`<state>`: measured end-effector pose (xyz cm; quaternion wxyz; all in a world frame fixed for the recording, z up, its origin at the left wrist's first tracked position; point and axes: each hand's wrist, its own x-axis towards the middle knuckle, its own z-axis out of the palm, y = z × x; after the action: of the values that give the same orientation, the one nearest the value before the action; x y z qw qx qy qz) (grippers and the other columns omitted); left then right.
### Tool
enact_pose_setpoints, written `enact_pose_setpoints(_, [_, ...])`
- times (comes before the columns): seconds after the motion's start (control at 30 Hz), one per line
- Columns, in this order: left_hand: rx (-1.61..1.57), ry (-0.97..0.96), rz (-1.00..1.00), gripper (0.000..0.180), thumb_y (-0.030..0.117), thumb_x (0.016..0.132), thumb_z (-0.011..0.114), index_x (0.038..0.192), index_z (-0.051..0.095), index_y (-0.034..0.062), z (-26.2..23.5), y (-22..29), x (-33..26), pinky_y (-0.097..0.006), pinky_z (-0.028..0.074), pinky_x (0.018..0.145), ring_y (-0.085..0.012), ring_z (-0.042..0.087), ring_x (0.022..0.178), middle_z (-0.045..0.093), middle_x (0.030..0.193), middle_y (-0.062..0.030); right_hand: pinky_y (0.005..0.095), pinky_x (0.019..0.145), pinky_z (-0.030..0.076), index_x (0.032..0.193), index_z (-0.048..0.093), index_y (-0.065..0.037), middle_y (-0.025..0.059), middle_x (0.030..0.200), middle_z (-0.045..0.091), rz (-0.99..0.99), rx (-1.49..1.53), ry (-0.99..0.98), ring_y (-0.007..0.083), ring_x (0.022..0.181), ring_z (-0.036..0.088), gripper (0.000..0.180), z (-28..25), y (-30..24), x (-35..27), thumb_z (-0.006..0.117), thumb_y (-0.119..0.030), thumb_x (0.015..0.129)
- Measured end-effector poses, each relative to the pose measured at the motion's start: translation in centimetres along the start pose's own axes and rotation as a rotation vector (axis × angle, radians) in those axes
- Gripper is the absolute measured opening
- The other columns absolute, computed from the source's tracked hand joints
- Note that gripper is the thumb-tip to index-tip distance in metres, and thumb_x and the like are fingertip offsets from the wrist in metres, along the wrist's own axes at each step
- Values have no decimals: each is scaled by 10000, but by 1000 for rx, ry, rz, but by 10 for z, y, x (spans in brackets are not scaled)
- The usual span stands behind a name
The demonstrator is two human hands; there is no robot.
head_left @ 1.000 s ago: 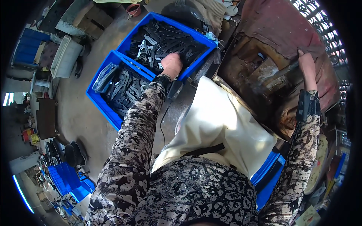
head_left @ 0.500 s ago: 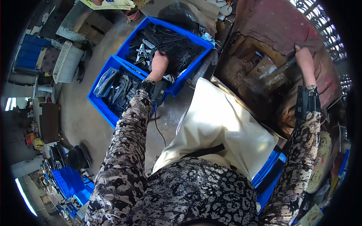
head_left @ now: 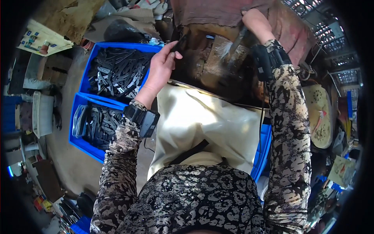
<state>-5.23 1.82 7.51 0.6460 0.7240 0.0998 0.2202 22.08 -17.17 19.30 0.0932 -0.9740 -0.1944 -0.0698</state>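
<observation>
My left hand (head_left: 159, 70) is raised at the left edge of a brown, dirty open work box (head_left: 202, 84). Its fingers pinch a slim dark flat piece (head_left: 181, 43), which points into the box. At the back right my right hand (head_left: 258, 24) is closed at the upper end of a grey rod (head_left: 238, 41). Its fingers also lie close to a reddish-brown cloth (head_left: 214, 12), and they hide part of the grip. Pale streaks show beside the rod's lower part, over a brown block (head_left: 220, 54). A blue crate (head_left: 90, 64) of similar dark pieces stands left of my left hand.
A second blue crate (head_left: 72, 128) holds more dark pieces and a clear plastic bundle (head_left: 80, 120). A cream apron (head_left: 194, 113) covers my lap, beside the box's front edge. A stained pale board (head_left: 317, 117) stands at the right. A white tub (head_left: 42, 113) sits far left.
My left hand has moved right, out of the far crate to the work box, with a dark flat piece. My right hand remains at the rod. The view has turned, shifting everything.
</observation>
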Motion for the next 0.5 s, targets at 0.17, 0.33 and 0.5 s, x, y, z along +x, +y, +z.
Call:
enact_pose_setpoints(0.17, [395,-55,344,410,-23,873,476,1251,560,112,40,-11,-2,-325,497,662,-233,602,710,633,909,-75,454,933,442,1111,633,15,230,1179,600,112,94,9,400,1147,536,457,-7,-18,-18,473,-381,948])
enact_pose_setpoints(0.33, [597,-67,355,425,-86,824,505,1166,644,125,41,-20,0,-308,500,766,-314,629,833,639,962,-109,458,934,441,1123,631,10,220,1195,598,92,80,7,393,1153,537,454,-13,-19,-23,474,-379,950])
enact_pose_setpoints(0.5, [680,-51,315,329,-42,827,516,1053,697,116,41,-28,1,-334,507,790,-313,634,898,657,961,-131,458,933,442,1136,627,4,211,1209,595,117,29,-22,387,1159,536,455,-15,-22,-22,472,-381,948])
